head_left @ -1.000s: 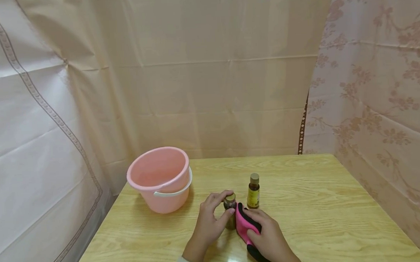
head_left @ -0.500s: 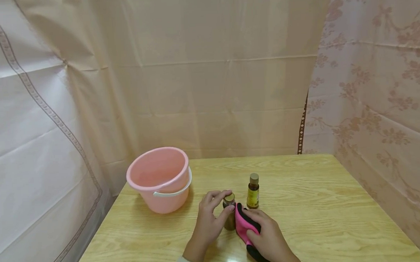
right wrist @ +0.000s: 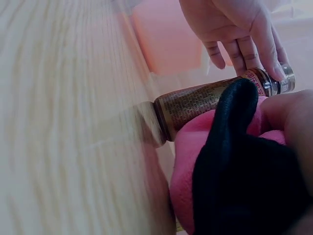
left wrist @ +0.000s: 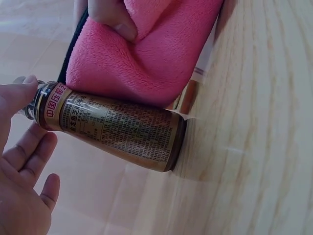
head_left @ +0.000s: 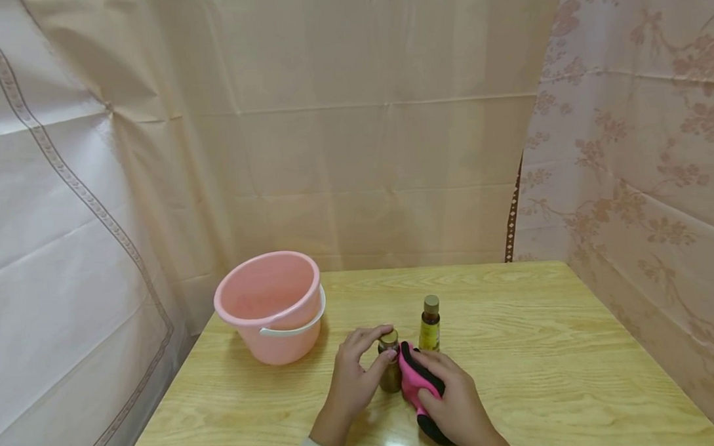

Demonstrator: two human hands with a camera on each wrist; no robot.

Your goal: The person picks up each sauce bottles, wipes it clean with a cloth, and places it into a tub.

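A small glass bottle (head_left: 390,377) with a gold cap and a brown printed label (left wrist: 122,128) stands upright on the wooden table. My left hand (head_left: 353,375) holds it at the neck and cap between thumb and fingers; the other fingers extend behind it. From the other side, my right hand (head_left: 459,398) grips a folded pink plush cloth (head_left: 414,377) with black edging. The pink side (left wrist: 132,63) lies against the bottle's label in the left wrist view. Black edging (right wrist: 234,112) hides part of the bottle in the right wrist view.
A second bottle (head_left: 430,333), with a yellow label, stands just behind my right hand, its base hidden. To the left is a pink bucket (head_left: 283,347) with a white handle (head_left: 294,331). Patterned curtains (head_left: 644,173) surround the wooden table (head_left: 544,348).
The cloth has bunched slightly and shifted a little along the bottle's side, with my right hand now covering more of the second bottle's base. My left hand keeps its hold.
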